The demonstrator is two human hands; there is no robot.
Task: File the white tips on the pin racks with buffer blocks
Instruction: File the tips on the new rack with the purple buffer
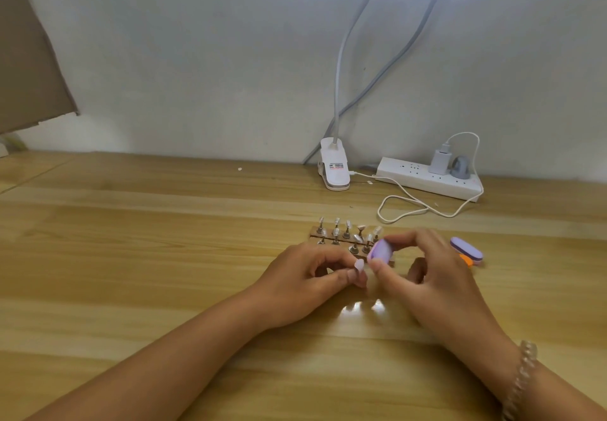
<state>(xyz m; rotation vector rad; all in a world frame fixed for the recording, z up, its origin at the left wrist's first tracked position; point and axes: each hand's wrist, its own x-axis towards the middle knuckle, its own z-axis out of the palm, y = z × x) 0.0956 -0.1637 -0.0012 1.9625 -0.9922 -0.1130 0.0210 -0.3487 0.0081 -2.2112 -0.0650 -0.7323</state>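
Right by the pin racks, left hand pinches one white tip, right hand grips a buffer block (plenty of tips left, I'd guess).

I count two hands in the lower half of the frame: my left hand pinches one white tip, and my right hand holds one purple buffer block. At centre right lie two more, stacked: a second purple block on an orange block, so three blocks in all. Just above my fingers stand the pin racks. I make out about ten pins, with my right hand hiding some, and I cannot tell how many racks there are. Higher up are one clip lamp, one power strip carrying two plugs, a white charger and a grey plug, and one white cable. There is one bracelet at lower right.
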